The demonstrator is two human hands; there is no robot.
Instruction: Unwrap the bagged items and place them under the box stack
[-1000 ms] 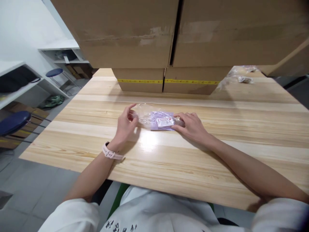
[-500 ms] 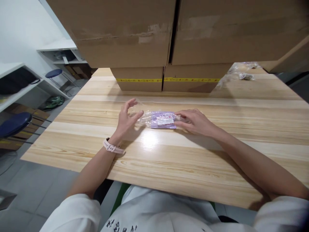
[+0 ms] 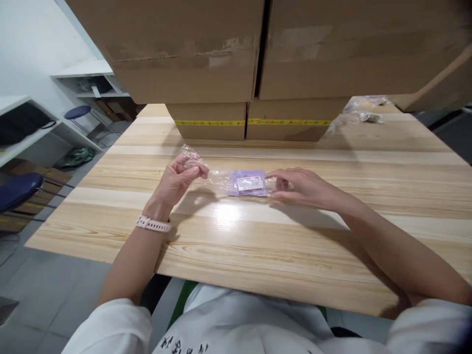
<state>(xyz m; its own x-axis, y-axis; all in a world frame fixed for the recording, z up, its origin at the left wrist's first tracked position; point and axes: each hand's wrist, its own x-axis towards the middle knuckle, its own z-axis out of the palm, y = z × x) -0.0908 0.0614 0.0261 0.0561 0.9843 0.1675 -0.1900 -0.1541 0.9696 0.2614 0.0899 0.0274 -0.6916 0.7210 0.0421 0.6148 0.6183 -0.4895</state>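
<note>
A flat purple item [image 3: 233, 183] lies on the wooden table in a crinkled clear plastic bag [image 3: 219, 181]; a white label [image 3: 250, 183] with small red print sits on its upper face. My left hand [image 3: 180, 177] pinches the loose left end of the bag, lifting it a little off the tabletop. At the opposite end, my right hand [image 3: 302, 187] curls its fingers and thumb around the bag's right edge, close against the purple item. What the item is cannot be made out through the wrinkled film.
Large cardboard boxes [image 3: 165, 54] are stacked along the table's far side, the lower ones [image 3: 210, 132] with yellow tape. More crumpled clear plastic [image 3: 359, 115] lies at the back right. Blue stools [image 3: 22, 191] and white shelving [image 3: 44, 137] stand to the left of the wooden table [image 3: 258, 250].
My left hand, open beside the bag before, has closed on its loose end and drawn it left, stretching the film. My right hand stays at the right end.
</note>
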